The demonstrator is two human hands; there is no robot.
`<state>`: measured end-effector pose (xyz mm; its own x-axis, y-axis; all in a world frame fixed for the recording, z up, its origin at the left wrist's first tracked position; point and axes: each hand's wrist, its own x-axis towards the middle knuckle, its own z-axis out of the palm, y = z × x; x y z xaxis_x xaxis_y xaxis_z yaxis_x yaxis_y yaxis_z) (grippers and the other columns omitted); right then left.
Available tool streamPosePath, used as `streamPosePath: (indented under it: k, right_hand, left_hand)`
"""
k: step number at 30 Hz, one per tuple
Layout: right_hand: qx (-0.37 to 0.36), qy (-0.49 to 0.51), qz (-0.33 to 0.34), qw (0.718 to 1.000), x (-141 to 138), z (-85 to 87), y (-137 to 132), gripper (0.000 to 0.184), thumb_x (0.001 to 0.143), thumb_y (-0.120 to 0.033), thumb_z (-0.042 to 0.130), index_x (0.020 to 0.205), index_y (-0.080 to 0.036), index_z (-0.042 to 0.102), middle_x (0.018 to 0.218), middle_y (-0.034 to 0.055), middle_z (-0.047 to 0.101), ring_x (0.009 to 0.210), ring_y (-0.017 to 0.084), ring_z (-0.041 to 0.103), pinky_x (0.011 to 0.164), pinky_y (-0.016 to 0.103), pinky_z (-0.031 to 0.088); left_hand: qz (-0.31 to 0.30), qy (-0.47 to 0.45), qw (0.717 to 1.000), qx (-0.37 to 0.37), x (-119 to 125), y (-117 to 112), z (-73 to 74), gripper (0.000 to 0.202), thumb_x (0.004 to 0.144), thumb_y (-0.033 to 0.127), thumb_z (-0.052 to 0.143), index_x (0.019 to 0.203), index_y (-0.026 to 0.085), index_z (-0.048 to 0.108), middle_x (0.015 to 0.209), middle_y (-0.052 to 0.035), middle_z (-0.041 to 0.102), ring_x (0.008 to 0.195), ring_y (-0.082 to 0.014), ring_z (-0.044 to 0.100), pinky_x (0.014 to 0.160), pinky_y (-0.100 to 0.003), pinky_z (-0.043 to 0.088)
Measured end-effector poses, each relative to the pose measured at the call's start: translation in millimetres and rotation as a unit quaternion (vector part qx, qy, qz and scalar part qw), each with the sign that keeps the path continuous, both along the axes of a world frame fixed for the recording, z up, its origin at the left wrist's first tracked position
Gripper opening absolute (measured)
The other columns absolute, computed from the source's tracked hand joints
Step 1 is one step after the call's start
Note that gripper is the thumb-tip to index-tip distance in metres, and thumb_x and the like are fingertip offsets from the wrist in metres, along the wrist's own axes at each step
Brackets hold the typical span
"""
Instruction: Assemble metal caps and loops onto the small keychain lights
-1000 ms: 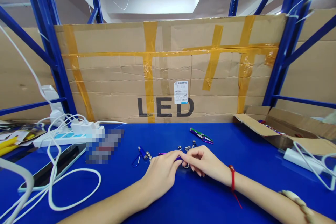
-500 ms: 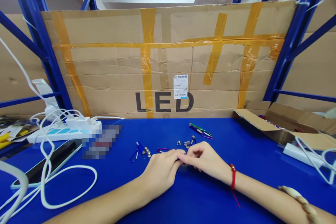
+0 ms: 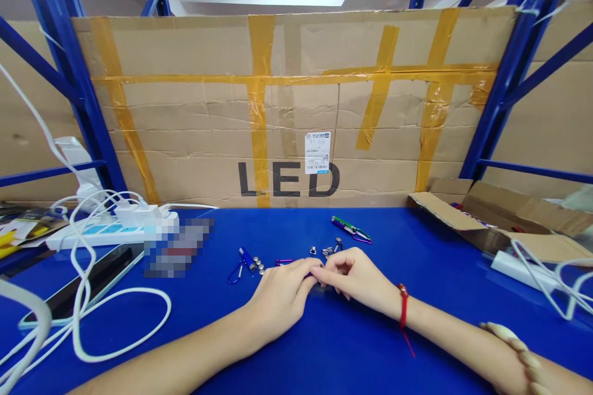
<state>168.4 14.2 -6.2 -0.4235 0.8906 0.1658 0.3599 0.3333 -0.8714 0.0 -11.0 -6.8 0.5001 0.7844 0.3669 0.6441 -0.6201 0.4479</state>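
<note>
My left hand (image 3: 283,296) is closed, its fingertips meeting those of my right hand (image 3: 354,271) low over the blue tabletop. My right hand is also closed, in a pinch with curled fingers. Whatever lies between the fingertips is hidden; only a small dark or purple bit shows there. Just behind my left hand a purple carabiner clip (image 3: 284,262) is partly covered. Left of it are a small blue flashlight (image 3: 247,258) with a blue carabiner (image 3: 235,273) and several button cells (image 3: 258,264). Beyond the fingertips lie small metal parts (image 3: 327,252).
Farther back are green and purple pen-like lights with clips (image 3: 351,229). A phone (image 3: 92,284), looping white cables (image 3: 169,305) and a power strip (image 3: 102,234) occupy the left. An open cardboard box (image 3: 491,213) stands at right. A large cardboard panel (image 3: 208,129) closes off the back.
My hands stay joined at the fingertips and shift very slightly left. The view has turned a little; the objects on the table look unmoved.
</note>
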Motion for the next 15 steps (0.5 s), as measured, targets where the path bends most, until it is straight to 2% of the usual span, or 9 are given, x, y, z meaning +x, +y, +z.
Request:
streamPosePath:
  k: [4,15]
  right_hand:
    - [-0.013,0.01,0.004,1.0,0.9,1.4,0.0,0.043,0.068,-0.052,0.061,0.055,-0.011,0.059,0.044,-0.0013,0.048,0.035,0.004,0.039,0.036,0.017,0.028]
    - [-0.036,0.025,0.007,0.999,0.8,6.2,1.4,0.046,0.066,-0.056,0.06,0.053,-0.012,0.057,0.038,-0.0042,0.043,0.032,0.004,0.035,0.035,0.018,0.025]
  left_hand:
    - [0.002,0.001,1.0,-0.001,0.3,-0.7,1.1,0.021,0.089,0.018,0.034,0.093,0.024,0.054,0.095,0.0041,0.064,0.08,-0.0136,0.059,0.069,-0.022,0.041]
    - [0.004,-0.004,1.0,-0.005,0.5,0.6,0.5,0.021,0.09,0.02,0.035,0.097,0.025,0.054,0.097,0.0042,0.064,0.086,-0.014,0.059,0.075,-0.023,0.041]
